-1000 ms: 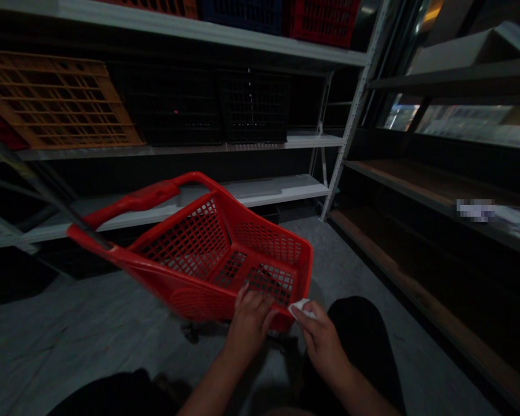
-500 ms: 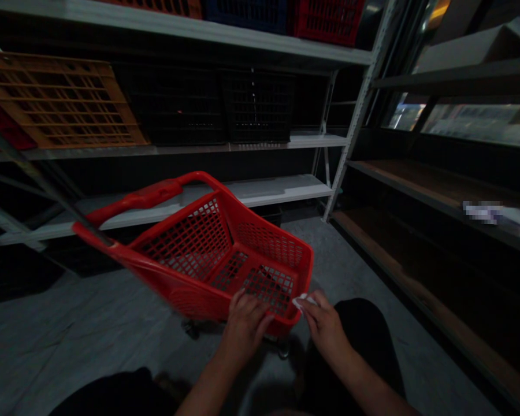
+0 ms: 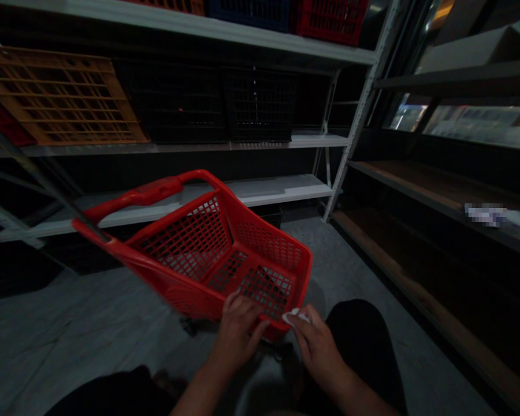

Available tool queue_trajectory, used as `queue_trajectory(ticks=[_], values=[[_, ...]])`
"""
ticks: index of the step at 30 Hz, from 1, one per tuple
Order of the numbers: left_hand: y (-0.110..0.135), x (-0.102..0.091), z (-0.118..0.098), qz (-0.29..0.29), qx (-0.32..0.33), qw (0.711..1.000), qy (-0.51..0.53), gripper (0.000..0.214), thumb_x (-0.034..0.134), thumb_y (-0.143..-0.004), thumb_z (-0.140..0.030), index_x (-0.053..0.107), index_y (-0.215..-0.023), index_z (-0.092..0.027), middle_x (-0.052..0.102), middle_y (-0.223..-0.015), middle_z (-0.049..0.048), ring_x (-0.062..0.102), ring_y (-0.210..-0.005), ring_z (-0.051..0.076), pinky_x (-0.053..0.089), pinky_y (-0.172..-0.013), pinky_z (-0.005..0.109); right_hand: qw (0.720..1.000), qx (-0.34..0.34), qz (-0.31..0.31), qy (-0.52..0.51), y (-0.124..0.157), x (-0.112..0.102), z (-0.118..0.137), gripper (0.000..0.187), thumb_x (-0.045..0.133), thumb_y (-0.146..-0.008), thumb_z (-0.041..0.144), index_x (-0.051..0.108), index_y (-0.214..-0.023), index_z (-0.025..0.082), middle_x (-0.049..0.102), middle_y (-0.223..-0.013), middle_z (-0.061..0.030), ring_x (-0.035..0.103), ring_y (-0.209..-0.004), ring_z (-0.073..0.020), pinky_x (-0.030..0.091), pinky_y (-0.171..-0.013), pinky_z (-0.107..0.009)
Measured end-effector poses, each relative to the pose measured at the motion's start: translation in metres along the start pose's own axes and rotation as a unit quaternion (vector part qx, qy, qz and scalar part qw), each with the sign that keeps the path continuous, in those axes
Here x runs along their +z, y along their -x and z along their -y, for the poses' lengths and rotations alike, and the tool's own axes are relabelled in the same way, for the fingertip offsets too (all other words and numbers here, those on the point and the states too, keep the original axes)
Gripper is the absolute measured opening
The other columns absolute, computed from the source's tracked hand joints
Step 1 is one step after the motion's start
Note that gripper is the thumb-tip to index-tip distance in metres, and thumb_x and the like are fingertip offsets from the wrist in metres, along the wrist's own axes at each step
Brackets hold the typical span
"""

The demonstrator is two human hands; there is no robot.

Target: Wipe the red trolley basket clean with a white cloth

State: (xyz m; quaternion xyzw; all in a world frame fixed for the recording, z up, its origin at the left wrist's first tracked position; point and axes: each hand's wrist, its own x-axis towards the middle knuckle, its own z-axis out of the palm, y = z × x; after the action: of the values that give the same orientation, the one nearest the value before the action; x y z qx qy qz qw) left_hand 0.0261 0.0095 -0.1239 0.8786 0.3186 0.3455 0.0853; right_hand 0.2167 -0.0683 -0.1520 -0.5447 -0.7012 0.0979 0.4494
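A red plastic shopping cart [image 3: 177,283] with lattice walls stands on the floor in front of my knees, its basket holding nothing I can see. My left hand [image 3: 239,326] is hooked over the cart's near rim, fingers inside and thumb along the edge. At the corner to the right, my right hand [image 3: 314,335] pinches a crumpled white cloth [image 3: 295,316] against the rim; whether it is fabric or paper I cannot tell.
White metal shelving [image 3: 281,188] runs behind the cart, bearing an orange crate [image 3: 69,98] and black crates [image 3: 260,107]. A dark pole [image 3: 47,182] slants across the cart's handle [image 3: 156,190]. Wooden shelves [image 3: 416,179] line the right side.
My right hand has slid the white cloth a little left and toward me along the cart's corner. My left hand has shifted slightly left on the rim.
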Motion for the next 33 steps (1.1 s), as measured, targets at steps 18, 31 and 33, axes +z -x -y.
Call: queue_trajectory(ticks=[18,31,33], values=[[0.008,-0.012,0.008,0.001,-0.001,1.000,0.013,0.012,0.061,-0.076,-0.035,0.061,-0.081,-0.024,0.065,-0.075,-0.0001,0.057,-0.079,0.016,0.030,-0.093,0.043,1.000,0.000,0.007,-0.025,-0.008,-0.001,0.003,0.026,0.043,-0.088,0.013,0.061,-0.105,0.022,0.054,-0.091,-0.0061,0.056,-0.083,-0.0148,0.051,-0.072,-0.026],[0.015,-0.015,0.018,0.022,0.004,1.000,-0.022,0.035,0.067,-0.066,-0.052,0.055,-0.068,-0.019,0.060,-0.068,-0.0008,0.055,-0.074,0.017,0.027,-0.089,0.042,0.999,-0.009,0.030,-0.023,-0.002,0.003,0.005,0.023,0.044,-0.086,0.010,0.059,-0.100,0.020,0.053,-0.087,-0.0052,0.056,-0.078,-0.0136,0.050,-0.069,-0.025],[0.016,-0.016,0.019,0.030,0.008,0.999,-0.037,0.037,0.065,-0.066,-0.054,0.054,-0.066,-0.019,0.059,-0.066,-0.0010,0.054,-0.072,0.017,0.028,-0.088,0.041,1.000,0.001,0.024,-0.018,-0.006,0.002,0.001,0.022,0.044,-0.085,0.010,0.060,-0.097,0.019,0.054,-0.086,-0.0052,0.056,-0.077,-0.0141,0.050,-0.068,-0.025]])
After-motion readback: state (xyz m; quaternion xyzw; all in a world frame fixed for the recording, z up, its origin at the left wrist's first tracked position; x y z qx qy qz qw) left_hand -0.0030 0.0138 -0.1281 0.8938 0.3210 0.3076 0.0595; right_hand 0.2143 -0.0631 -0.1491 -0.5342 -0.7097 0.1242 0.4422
